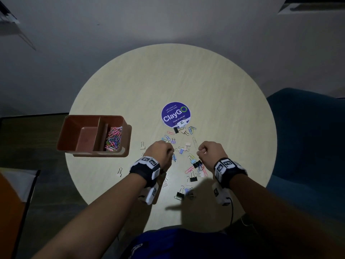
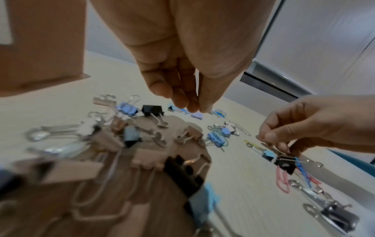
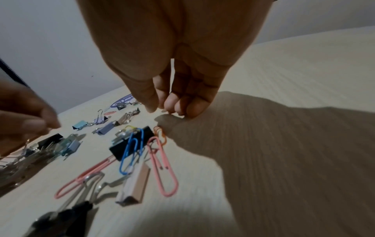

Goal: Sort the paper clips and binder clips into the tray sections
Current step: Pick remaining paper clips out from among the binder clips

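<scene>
Loose paper clips in pink, blue and other colours and binder clips in black, lilac, blue and pale tones lie scattered on the round pale counter, between the purple sticker and the person's wrists. The left hand hovers over the scatter with its fingers curled close together; whether they hold a clip cannot be told. The right hand has its fingers bunched at the counter surface, pinching something small and thin that is too blurred to name. The brown tray sits at the counter's left edge: its narrow right section holds a heap of coloured paper clips, its wide left section shows only bare floor.
</scene>
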